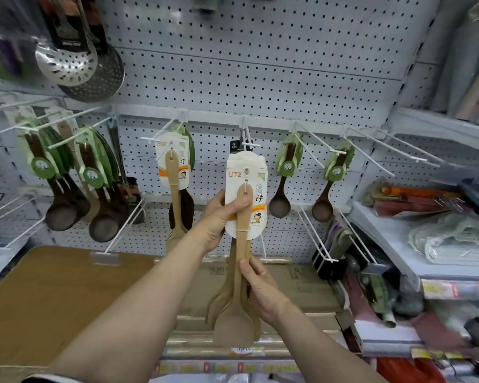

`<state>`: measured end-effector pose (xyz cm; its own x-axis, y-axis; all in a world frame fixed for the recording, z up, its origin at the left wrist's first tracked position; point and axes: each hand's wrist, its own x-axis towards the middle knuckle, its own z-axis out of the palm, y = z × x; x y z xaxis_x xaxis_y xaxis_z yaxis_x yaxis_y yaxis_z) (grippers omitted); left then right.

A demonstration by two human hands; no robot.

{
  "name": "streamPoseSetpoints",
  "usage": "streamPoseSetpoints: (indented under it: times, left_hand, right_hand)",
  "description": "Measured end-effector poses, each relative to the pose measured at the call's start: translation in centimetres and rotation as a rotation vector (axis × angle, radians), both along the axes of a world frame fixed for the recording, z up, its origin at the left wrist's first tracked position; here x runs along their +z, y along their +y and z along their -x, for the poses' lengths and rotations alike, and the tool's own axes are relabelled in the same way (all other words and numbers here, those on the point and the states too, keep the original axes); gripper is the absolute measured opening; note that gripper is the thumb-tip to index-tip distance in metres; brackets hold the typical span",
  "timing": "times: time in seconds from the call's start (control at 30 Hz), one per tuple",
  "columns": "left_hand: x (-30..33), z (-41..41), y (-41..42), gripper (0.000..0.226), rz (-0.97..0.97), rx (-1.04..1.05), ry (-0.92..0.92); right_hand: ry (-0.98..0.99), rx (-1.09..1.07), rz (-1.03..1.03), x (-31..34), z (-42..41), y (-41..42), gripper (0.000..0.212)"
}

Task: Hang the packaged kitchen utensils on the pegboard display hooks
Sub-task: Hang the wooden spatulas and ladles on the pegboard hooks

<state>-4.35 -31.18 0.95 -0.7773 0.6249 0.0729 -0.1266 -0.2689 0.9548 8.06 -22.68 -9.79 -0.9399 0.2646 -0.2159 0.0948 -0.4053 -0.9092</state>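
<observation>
A stack of carded wooden spatulas (245,200) hangs upright, blades down, white cards just below a white pegboard hook (250,143) on the pegboard (260,78).

A white perforated pegboard (260,78) carries white wire hooks (320,145). Dark wooden ladles on green cards (286,172) hang left and right; pale wooden spatulas on white cards (174,172) hang centre-left.

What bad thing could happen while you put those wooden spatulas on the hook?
The left hand holds a whole stack of spatula packs at the cards, so one might slip out and fall onto the cardboard boxes below. The card holes sit just under the hook tip, so they could miss it. The right hand grips only the handles, so the stack might fan apart.
</observation>
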Motion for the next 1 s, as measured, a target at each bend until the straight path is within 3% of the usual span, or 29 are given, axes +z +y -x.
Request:
streamPoseSetpoints:
  times: [0.33,0.47,0.67,0.77,0.83,0.93,1.0]
  left_hand:
    - [0.6,-5.7,-4.5,0.083,0.001,0.147,-0.004]
    - [0.7,-7.4,-8.6,0.062,0.012,0.266,-0.037]
    - [0.4,-9.1,-15.9,0.030,0.000,0.478,-0.136]
    - [0.4,-9.3,-19.9,0.038,0.010,0.557,-0.140]
    - [0.4,-9.0,-22.6,0.033,0.000,0.592,-0.145]
    - [0.3,-8.2,-26.9,0.032,-0.038,0.634,-0.159]
    - [0.2,-7.6,-30.5,0.030,-0.070,0.667,-0.168]
  right_hand:
    - [0.026,0.063,0.010,0.2,-4.7,-4.6,0.056]
    - [0.023,0.160,-0.044,0.0,-5.7,-7.9,0.058]
    - [0.008,0.293,-0.277,0.7,-7.1,-14.4,0.028]
    - [-0.035,0.351,-0.422,1.4,-6.7,-17.7,0.028]
    - [-0.074,0.384,-0.492,1.3,-5.9,-19.9,0.041]
    - [-0.102,0.408,-0.532,1.6,-4.9,-24.1,0.094]
    - [-0.107,0.428,-0.569,2.0,-4.0,-27.5,0.110]
